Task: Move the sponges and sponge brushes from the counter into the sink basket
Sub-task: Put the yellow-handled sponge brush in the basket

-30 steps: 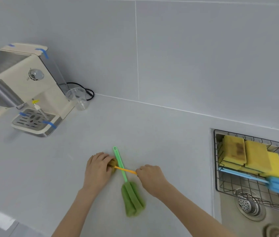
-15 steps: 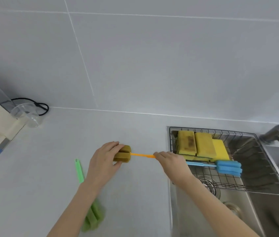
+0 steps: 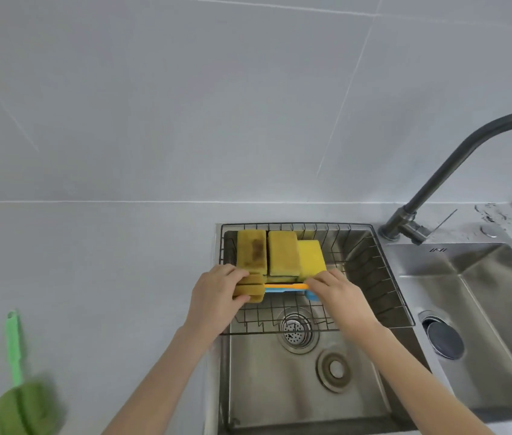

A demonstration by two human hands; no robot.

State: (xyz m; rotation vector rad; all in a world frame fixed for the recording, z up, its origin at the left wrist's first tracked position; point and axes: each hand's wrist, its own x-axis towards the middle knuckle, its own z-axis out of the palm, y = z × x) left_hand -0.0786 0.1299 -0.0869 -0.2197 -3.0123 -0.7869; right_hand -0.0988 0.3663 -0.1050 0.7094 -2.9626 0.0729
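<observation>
Far left on the counter (image 3: 123,277), a green sponge brush (image 3: 18,384) lies alone, well apart from the sink. Over the wire sink basket (image 3: 383,277), the left hand (image 3: 214,296) grips the olive sponge head of the orange-handled brush (image 3: 250,288), while the right hand (image 3: 339,293) pinches its handle end. Behind them, three yellow sponges (image 3: 283,257) rest inside the basket, above a blue brush (image 3: 311,296).
</observation>
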